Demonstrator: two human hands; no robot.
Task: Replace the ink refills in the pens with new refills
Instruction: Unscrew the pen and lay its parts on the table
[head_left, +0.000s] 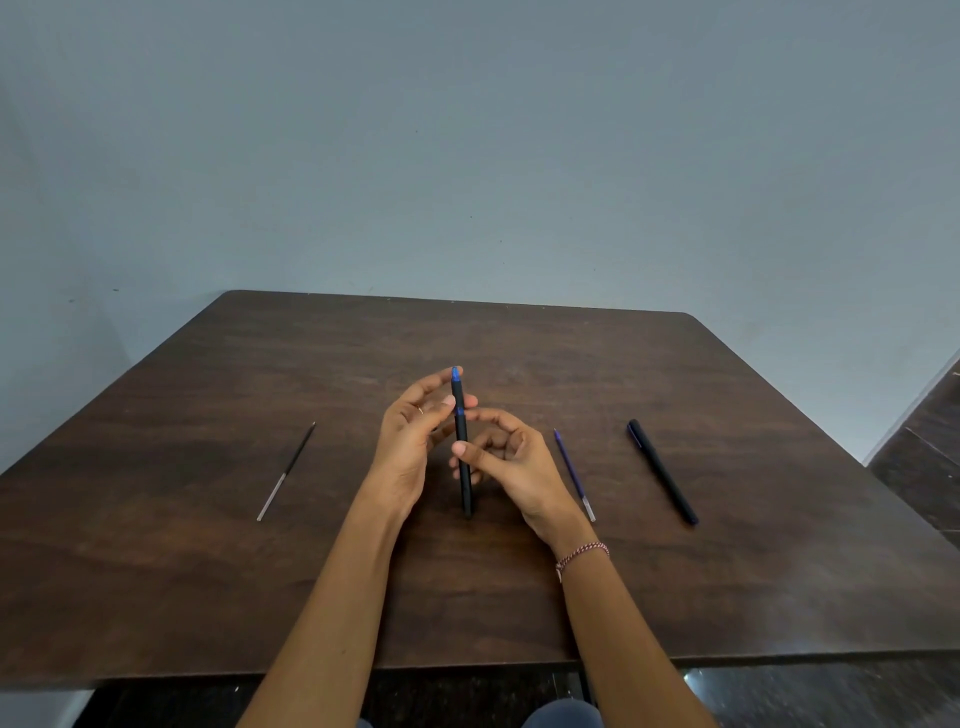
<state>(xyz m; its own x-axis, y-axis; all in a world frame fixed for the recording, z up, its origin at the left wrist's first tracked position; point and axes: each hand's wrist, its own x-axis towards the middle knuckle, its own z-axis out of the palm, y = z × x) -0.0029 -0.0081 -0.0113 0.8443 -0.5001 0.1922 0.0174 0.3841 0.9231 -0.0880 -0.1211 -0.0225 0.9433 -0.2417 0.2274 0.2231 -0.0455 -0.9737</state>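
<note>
The forearms enter from the near table edge, the right wrist carrying a braided band (582, 553). Both hands meet over the table centre on one pen (462, 452), held nearly upright with its blue end uppermost and its lower end at or just above the tabletop.

The left hand (410, 441) pinches the upper barrel just below the blue tip, thumb against fingers, other fingers loosely curled. The right hand (511, 462) grips the lower barrel, thumb in front and fingers wrapped behind. This two-point hold suits twisting or pulling the barrel sections apart or together; which of these is under way cannot be determined.

Right of the hands, a blue refill (574, 475) lies flat, close to the right wrist. Further right lies a second pen (662, 473), black and closed, untouched. Well to the left lies a dark refill (287, 472) with a clear tail. The parts are spaced apart, probably to keep the refills on opposite sides.

The table (208, 571) is dark brown wood-grain with rounded far corners. A plain grey-blue wall (467, 156) stands behind it. Dark flooring shows at the right.
</note>
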